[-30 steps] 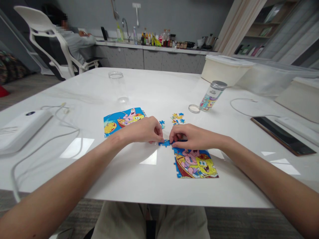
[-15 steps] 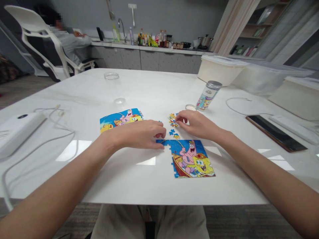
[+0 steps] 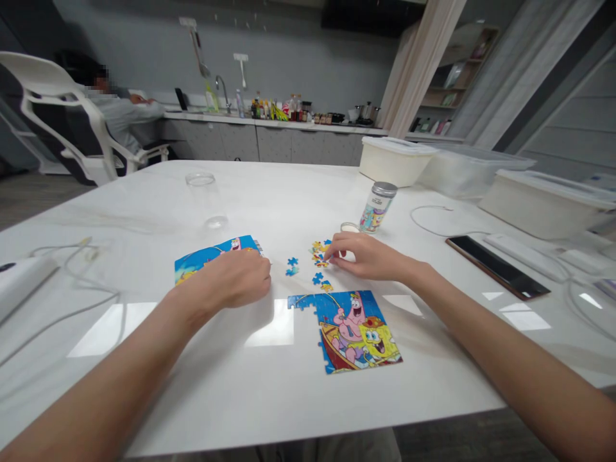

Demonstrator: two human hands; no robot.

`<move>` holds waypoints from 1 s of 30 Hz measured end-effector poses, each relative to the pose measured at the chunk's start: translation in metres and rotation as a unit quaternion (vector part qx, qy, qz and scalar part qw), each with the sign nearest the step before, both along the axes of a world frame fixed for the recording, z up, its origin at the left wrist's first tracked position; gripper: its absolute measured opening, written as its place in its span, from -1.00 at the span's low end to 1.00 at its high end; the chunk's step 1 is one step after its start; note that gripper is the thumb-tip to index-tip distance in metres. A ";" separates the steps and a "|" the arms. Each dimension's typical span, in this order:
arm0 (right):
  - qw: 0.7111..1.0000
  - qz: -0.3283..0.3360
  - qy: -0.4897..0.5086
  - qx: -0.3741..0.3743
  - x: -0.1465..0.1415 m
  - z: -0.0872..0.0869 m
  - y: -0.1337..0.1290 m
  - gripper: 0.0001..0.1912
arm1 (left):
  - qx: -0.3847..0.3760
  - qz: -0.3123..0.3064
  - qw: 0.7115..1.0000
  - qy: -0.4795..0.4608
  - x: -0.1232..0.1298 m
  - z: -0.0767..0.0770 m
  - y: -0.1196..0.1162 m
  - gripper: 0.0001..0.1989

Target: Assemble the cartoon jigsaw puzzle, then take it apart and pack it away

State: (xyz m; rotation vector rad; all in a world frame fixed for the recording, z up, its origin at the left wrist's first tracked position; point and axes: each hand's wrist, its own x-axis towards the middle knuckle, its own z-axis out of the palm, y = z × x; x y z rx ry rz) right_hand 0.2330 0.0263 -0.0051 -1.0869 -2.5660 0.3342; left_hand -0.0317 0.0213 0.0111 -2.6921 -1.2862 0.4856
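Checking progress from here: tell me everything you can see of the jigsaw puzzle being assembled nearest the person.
The jigsaw puzzle lies flat on the white table and looks like printed card. It shows SpongeBob and Patrick in a red boat against blue. Most of it is joined, but the lower left is missing, leaving a jagged edge, with a narrow blue strip reaching left along the top. No hand touches it; the right hand is just beyond it, near loose pieces.

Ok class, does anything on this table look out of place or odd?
The jigsaw puzzle looks unfinished: a strip of blue pieces juts out along the top, the lower left is unfilled. Loose pieces lie above it, near the right hand.
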 end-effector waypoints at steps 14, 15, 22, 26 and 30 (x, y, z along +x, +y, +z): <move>0.995 0.071 -0.018 -0.067 0.010 0.007 0.002 -0.78 | -0.037 0.004 0.999 -0.007 0.006 0.000 -0.004 -0.63; 0.993 0.083 -0.016 -0.084 0.008 0.007 0.001 -0.78 | -0.038 0.000 0.999 0.002 0.007 0.001 -0.005 -0.63; 0.988 0.074 -0.040 -0.127 0.000 0.003 -0.003 -0.80 | -0.049 -0.021 0.998 0.021 0.014 0.006 -0.011 -0.61; 0.990 0.064 -0.045 -0.114 0.003 0.000 0.000 -0.81 | -0.095 -0.018 0.995 0.012 0.013 0.007 -0.016 -0.63; 0.993 0.067 -0.048 -0.089 0.006 0.000 0.002 -0.82 | -0.164 -0.004 0.986 0.004 0.013 0.009 -0.023 -0.64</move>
